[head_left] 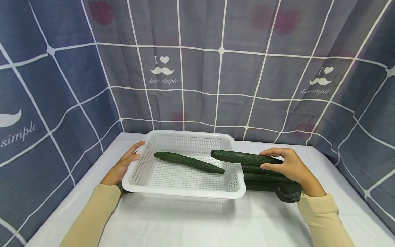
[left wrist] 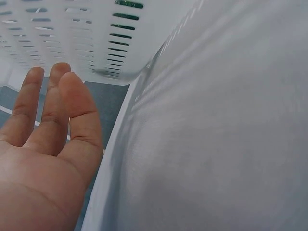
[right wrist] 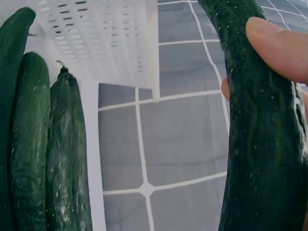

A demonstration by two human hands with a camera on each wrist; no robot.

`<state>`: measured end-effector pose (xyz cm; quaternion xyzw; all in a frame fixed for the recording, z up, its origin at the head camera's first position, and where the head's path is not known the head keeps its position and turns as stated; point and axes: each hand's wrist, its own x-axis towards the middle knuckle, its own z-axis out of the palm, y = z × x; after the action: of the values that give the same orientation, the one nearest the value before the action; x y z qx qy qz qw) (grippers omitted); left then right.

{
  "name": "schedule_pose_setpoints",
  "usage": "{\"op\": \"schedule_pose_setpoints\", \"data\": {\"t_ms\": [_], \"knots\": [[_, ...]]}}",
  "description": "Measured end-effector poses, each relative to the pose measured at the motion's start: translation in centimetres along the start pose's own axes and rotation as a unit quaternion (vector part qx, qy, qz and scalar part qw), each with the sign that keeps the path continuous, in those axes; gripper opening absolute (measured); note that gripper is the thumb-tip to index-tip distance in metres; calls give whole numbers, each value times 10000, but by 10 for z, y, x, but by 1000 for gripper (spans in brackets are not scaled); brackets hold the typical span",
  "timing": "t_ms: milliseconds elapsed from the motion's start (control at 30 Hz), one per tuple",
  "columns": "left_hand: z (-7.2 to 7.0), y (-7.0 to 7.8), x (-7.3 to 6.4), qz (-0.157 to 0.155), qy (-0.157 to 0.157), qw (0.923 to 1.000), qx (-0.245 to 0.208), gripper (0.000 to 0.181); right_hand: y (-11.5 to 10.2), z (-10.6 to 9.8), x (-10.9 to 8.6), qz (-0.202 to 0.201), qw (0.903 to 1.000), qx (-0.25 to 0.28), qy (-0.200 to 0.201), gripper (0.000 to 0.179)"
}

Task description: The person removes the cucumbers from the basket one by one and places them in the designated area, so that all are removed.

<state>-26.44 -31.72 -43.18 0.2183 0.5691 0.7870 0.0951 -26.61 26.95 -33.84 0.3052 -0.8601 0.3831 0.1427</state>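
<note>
A white perforated basket stands on the table, with one cucumber lying slantwise inside it. At its left end is my left hand, fingers fairly straight against the outer side. The left wrist view shows that palm and fingertips near the slotted wall. My right hand grips another cucumber between thumb and fingers; its far end reaches over the basket's right rim. In the right wrist view this held cucumber is raised apart from several cucumbers lying side by side on the table.
Below my right hand, the group of cucumbers lies against the basket's right side. A white cloth covers the table. Grey checked curtains hang close behind and along both sides. Dark bands circle both wrists.
</note>
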Motion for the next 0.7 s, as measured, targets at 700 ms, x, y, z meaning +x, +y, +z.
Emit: {"op": "schedule_pose_setpoints", "data": {"t_ms": [700], "knots": [[2,2,-1,-67,45,10000,54,47,17,-16,-15,-15,9999,-98,-69,32]]}}
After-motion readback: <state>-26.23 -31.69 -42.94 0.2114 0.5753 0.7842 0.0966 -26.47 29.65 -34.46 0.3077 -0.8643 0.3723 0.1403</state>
